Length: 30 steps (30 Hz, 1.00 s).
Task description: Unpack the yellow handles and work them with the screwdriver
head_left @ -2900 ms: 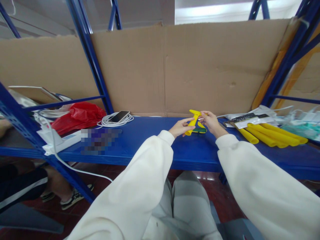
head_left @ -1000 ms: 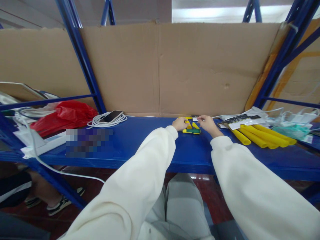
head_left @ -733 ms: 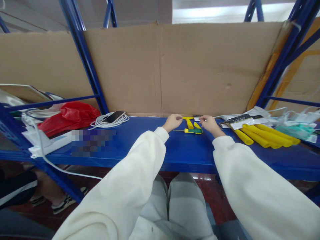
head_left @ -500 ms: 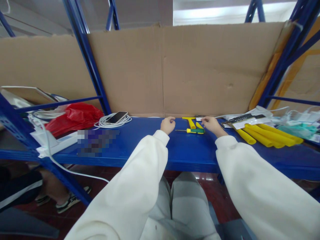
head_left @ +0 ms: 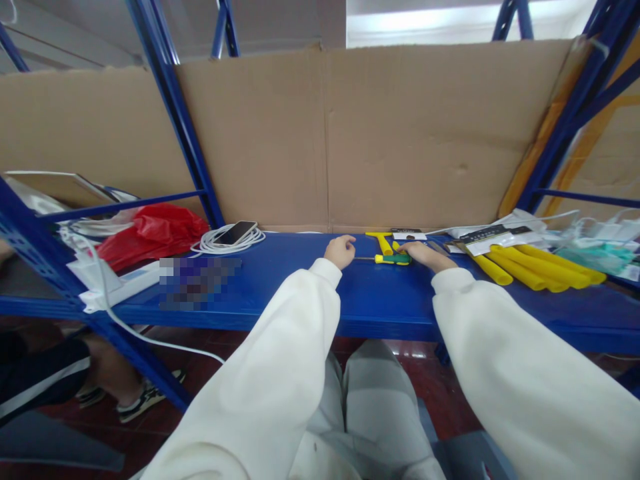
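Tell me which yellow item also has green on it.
The screwdriver by the right hand: it is part green, part yellow, while the T-shaped piece behind it and the tubes farther right look all yellow.

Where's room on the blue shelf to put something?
The shelf is bare between the coiled white cable and left hand, and between the screwdriver and near edge. It's crowded around the right hand and yellow tubes.

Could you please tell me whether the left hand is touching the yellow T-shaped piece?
Apart: the head view shows bare blue surface between the left hand and the yellow T-shaped piece.
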Each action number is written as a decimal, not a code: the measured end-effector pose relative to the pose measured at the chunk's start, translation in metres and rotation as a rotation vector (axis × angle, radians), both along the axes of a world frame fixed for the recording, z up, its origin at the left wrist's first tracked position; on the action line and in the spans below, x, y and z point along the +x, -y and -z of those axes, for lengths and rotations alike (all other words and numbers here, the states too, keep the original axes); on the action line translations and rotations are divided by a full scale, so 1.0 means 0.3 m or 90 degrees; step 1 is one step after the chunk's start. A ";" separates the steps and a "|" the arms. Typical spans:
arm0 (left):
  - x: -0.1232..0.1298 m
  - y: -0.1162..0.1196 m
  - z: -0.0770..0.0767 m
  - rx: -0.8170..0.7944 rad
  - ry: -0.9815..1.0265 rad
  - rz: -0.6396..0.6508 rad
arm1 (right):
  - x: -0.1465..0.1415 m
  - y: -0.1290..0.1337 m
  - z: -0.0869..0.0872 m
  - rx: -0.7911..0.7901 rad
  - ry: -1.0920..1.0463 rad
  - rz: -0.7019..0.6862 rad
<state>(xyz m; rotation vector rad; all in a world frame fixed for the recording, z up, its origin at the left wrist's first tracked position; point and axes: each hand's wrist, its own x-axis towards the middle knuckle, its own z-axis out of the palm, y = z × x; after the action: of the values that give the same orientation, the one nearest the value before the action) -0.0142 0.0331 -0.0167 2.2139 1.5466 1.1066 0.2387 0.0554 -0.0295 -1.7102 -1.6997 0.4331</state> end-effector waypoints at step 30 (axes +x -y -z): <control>0.003 0.009 -0.002 0.019 -0.048 0.012 | -0.061 0.052 -0.009 0.041 -0.109 0.020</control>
<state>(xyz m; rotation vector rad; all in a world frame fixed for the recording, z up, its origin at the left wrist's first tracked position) -0.0134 0.0305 -0.0161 2.3104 1.5446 1.0582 0.2203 0.0398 -0.0268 -1.6044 -1.5459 0.4895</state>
